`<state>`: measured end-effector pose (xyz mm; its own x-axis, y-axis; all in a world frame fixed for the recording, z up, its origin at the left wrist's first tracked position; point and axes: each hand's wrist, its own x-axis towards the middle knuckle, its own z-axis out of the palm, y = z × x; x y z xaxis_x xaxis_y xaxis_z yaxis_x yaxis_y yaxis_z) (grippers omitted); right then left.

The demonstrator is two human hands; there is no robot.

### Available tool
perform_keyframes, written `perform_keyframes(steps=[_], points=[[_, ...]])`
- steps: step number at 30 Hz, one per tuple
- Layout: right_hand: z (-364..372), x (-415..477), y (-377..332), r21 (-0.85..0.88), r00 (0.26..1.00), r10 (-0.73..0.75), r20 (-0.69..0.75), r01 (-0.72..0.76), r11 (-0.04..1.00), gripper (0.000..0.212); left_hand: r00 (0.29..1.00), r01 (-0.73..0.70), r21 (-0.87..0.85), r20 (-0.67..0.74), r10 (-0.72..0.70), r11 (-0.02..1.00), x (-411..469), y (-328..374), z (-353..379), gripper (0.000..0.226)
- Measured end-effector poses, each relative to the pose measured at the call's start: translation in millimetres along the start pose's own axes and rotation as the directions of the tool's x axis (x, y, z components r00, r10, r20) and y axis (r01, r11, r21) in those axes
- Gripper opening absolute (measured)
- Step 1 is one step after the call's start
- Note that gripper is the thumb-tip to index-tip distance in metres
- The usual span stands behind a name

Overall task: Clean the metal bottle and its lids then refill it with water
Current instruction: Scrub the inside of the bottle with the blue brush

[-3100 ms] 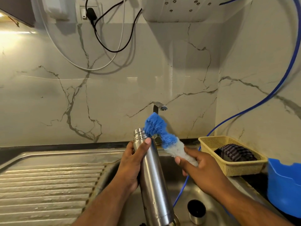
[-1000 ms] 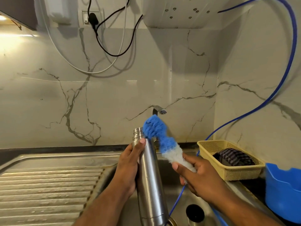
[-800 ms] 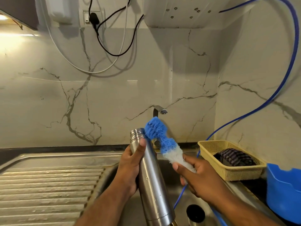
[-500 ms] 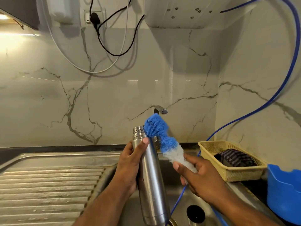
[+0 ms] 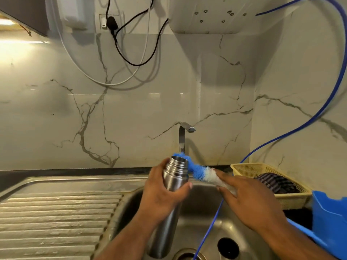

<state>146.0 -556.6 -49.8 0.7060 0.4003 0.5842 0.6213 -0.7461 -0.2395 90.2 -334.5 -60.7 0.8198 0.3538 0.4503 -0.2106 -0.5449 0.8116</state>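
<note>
My left hand (image 5: 161, 196) grips the upper part of the metal bottle (image 5: 173, 179), which stands tilted over the sink basin (image 5: 202, 228) with its threaded mouth open and pointing up. My right hand (image 5: 247, 201) holds a blue and white bottle brush (image 5: 201, 172) by its white end. The brush's blue tip lies against the bottle's mouth, on the far side of the rim. A metal lid (image 5: 228, 247) with a dark inside sits on the basin floor at the lower right. The tap (image 5: 185, 136) rises behind the bottle with no water running.
A ribbed steel draining board (image 5: 56, 218) lies to the left. A yellow basket (image 5: 244, 168) with a dark striped cloth (image 5: 276, 182) stands at the right, next to a blue plastic tub (image 5: 330, 222). A blue hose (image 5: 293, 132) runs down into the basin. Cables hang on the marble wall.
The brush has dropped from upright beside the bottle to almost level, its blue tip now at the bottle's mouth. My left hand has turned the bottle's mouth more toward me.
</note>
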Motion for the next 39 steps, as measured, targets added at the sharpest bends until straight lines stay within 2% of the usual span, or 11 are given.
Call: perform_keyframes(steps=[3,6,11,16,21,26,27,30,31,35,39], points=[[-9.3,1.1,4.0,-0.157,0.999,-0.042,0.011,0.043,0.987,0.047,0.999,0.014,0.011,0.04,-0.014,1.0,1.6,0.2,4.5,0.107],[-11.5,2.3,12.8,-0.222,0.992,-0.076,-0.099,0.052,0.974,0.051,0.995,0.104,-0.032,0.008,-0.104,0.994,6.6,-0.5,-6.9,0.117],[4.2,2.6,9.5,-0.238,0.992,-0.107,-0.074,0.086,0.967,0.057,0.964,0.064,-0.014,0.261,-0.058,0.998,-13.5,16.6,3.2,0.115],[-7.7,1.8,13.0,-0.146,0.994,-0.09,-0.065,0.079,0.986,0.056,0.984,0.104,-0.083,0.157,-0.09,0.991,-1.0,1.6,-4.9,0.124],[7.1,1.8,10.2,-0.1,0.989,-0.1,-0.107,0.09,0.991,0.064,0.963,0.054,-0.07,0.268,-0.033,0.996,-7.4,-1.9,7.9,0.084],[-1.3,3.4,20.4,-0.094,0.988,-0.129,-0.091,0.12,0.988,0.063,0.984,0.11,-0.083,0.147,-0.097,0.99,3.2,-11.3,-1.5,0.116],[-0.7,4.0,22.7,-0.096,0.986,-0.136,-0.093,0.127,0.987,0.064,0.985,0.103,-0.07,0.143,-0.092,0.992,4.2,-13.7,-3.9,0.108],[1.4,4.4,26.3,-0.106,0.984,-0.156,-0.087,0.147,0.983,0.065,0.993,0.104,-0.12,0.077,-0.095,0.987,5.9,-16.5,-10.0,0.055],[1.0,4.2,26.3,-0.113,0.984,-0.158,-0.086,0.148,0.983,0.064,0.992,0.113,-0.154,0.067,-0.104,0.982,6.2,-15.5,-10.3,0.046],[7.6,3.5,22.6,-0.13,0.984,-0.164,-0.075,0.154,0.98,0.061,0.975,0.087,-0.144,0.217,-0.054,0.986,-3.5,-9.5,2.5,0.04],[14.4,3.0,24.0,-0.043,0.981,-0.186,-0.062,0.183,0.982,0.061,0.914,0.074,-0.168,0.406,0.0,0.983,-9.3,-2.0,12.6,0.039]])
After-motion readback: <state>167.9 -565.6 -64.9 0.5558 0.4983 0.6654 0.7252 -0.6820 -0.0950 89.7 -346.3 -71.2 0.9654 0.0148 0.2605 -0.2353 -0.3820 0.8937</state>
